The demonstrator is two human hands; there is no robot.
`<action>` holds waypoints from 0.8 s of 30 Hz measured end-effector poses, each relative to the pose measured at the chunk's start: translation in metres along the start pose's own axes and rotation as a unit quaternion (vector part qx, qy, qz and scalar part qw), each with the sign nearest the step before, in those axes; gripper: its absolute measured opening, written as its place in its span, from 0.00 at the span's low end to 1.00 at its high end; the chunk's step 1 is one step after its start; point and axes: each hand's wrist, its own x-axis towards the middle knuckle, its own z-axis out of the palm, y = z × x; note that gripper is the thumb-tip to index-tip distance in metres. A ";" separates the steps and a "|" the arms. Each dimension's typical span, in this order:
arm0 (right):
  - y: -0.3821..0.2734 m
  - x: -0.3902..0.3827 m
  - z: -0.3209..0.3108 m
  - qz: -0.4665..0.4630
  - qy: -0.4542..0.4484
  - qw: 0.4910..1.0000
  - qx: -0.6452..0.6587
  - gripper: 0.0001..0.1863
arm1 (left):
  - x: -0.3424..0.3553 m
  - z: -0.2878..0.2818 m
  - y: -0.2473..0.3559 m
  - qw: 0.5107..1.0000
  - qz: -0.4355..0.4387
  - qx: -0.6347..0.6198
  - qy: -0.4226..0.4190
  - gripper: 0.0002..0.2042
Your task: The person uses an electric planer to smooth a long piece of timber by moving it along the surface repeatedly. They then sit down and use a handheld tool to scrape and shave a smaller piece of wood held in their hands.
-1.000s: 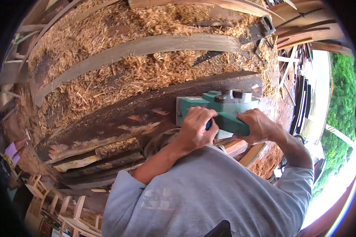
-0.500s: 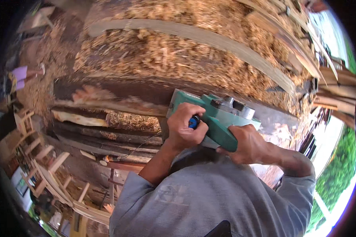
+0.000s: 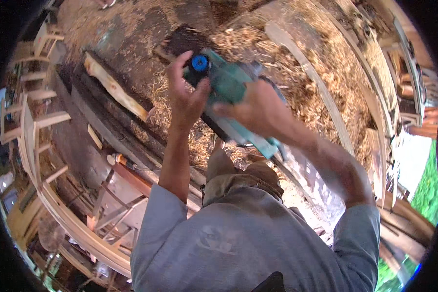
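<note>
Grey cloth of the person's shirt (image 3: 243,243) fills the near edge, and from it two bare forearms rise to one teal electric planer (image 3: 228,92), held up in the air between both hands. The left hand (image 3: 185,95) has its fingers curled around the tool's front end, the thumb lying just below a single round blue knob (image 3: 199,62). The right hand (image 3: 255,109) wraps the rear handle, fingers closed over it, though motion blur hides exactly how they lie. A second ago the planer sat flat on a dark plank with both hands pressing it; now it is lifted clear and tipped, its nose pointing away from the body. Beyond the fingertips lies a thick bed of pale wood shavings (image 3: 297,73) with one long light board (image 3: 311,82) curving across it. To the left of the left fingers, well apart, lie one pale rough-edged slab (image 3: 114,87) and dark planks (image 3: 131,136) beside it.
</note>
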 end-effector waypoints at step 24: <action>0.029 -0.046 0.031 -0.326 0.218 0.920 0.028 0.17 | -0.079 -0.021 0.057 0.989 0.121 0.088 0.015 0.22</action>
